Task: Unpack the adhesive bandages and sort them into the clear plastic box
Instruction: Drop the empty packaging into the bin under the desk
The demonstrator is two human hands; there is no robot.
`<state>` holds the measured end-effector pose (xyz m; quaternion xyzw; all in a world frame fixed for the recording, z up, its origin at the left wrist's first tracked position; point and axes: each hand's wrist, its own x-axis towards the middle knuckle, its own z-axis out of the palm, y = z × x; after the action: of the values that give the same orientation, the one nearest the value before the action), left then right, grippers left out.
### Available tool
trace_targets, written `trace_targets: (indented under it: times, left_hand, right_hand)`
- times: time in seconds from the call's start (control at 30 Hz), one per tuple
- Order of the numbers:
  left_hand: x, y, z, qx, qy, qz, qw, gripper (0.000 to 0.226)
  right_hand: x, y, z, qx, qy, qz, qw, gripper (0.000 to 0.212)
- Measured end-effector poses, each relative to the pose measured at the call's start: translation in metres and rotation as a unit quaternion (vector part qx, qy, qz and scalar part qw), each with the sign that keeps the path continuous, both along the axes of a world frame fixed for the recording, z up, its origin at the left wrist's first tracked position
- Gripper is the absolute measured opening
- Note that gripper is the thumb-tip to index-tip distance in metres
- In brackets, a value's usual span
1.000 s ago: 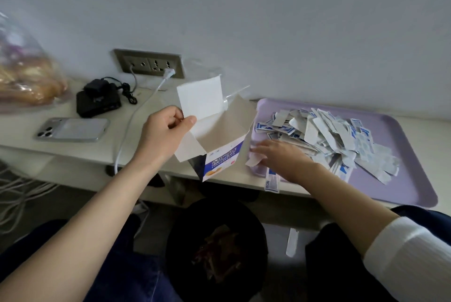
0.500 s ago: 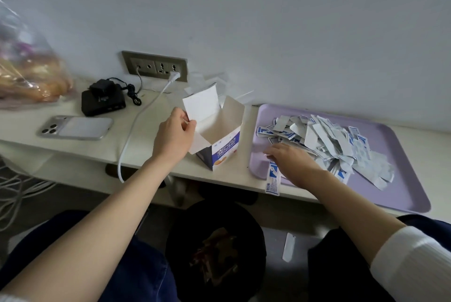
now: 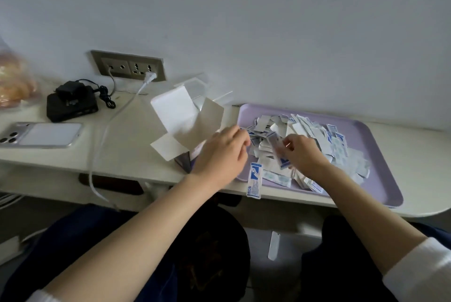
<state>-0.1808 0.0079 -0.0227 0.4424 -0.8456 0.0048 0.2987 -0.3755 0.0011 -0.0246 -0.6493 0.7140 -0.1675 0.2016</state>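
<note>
A phone (image 3: 40, 134) lies at the left of the counter (image 3: 127, 148). To its right stands an opened cardboard box (image 3: 185, 121), with the clear plastic box (image 3: 195, 85) just behind it at the wall. The left hand (image 3: 220, 153) hangs at the left edge of the purple tray (image 3: 380, 170), fingers (image 3: 240, 137) bent; I cannot tell whether they hold anything. The right hand (image 3: 305, 155) pinches one tilted wrapped bandage (image 3: 277, 149), white with a blue end, over the loose bandage pile (image 3: 324, 140) on the tray.
</note>
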Motion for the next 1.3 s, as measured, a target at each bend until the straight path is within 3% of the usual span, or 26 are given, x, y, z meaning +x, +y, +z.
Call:
trace_targets:
  times: [0.1, 0.2, 0.3, 0.5, 0.63, 0.73, 0.87, 0.97, 1.13, 1.2, 1.3]
  left_hand:
    - [-0.012, -0.008, -0.023, 0.208, -0.167, 0.004, 0.964, 0.051]
    - [-0.019, -0.011, -0.031, 0.250, -0.261, 0.009, 0.932, 0.070]
    - [-0.029, -0.010, -0.028, 0.265, -0.251, 0.008, 0.931, 0.067]
    - [-0.040, -0.016, -0.027, 0.454, -0.103, -0.042, 0.884, 0.041]
    - [-0.043, -0.023, -0.028, 0.437, -0.055, -0.044, 0.897, 0.016]
    - [-0.039, -0.029, -0.027, 0.415, 0.005, 0.002, 0.910, 0.020]
    - [-0.039, -0.032, -0.031, 0.453, 0.135, 0.043, 0.880, 0.020]
    - [-0.043, -0.028, -0.035, 0.471, 0.166, 0.040, 0.866, 0.015]
    - [-0.050, -0.020, -0.040, 0.406, 0.107, 0.018, 0.907, 0.027]
    - [-0.050, -0.018, -0.044, 0.380, 0.070, 0.018, 0.922, 0.036]
    - [-0.050, -0.018, -0.050, 0.311, 0.005, 0.033, 0.950, 0.052]
  right_hand:
    - [-0.008, 0.003, -0.008, 0.029, 0.031, 0.027, 0.999, 0.038]
    - [-0.011, 0.004, -0.014, 0.042, 0.092, 0.052, 0.994, 0.027]
    - [-0.010, 0.007, -0.017, 0.044, 0.107, 0.068, 0.991, 0.033]
    - [-0.011, 0.010, -0.026, 0.078, 0.168, 0.134, 0.973, 0.060]
    - [-0.009, 0.011, -0.027, 0.079, 0.165, 0.143, 0.973, 0.055]
    - [-0.007, 0.012, -0.027, 0.081, 0.149, 0.141, 0.975, 0.049]
    - [-0.007, 0.014, -0.026, 0.088, 0.116, 0.148, 0.978, 0.042]
    - [-0.013, 0.017, -0.018, 0.050, 0.092, 0.125, 0.987, 0.044]
    - [-0.045, 0.026, -0.006, -0.038, 0.118, -0.018, 0.992, 0.026]
    - [-0.061, 0.032, -0.007, 0.002, 0.168, -0.029, 0.985, 0.036]
    - [-0.077, 0.043, -0.011, 0.061, 0.181, 0.036, 0.981, 0.054]
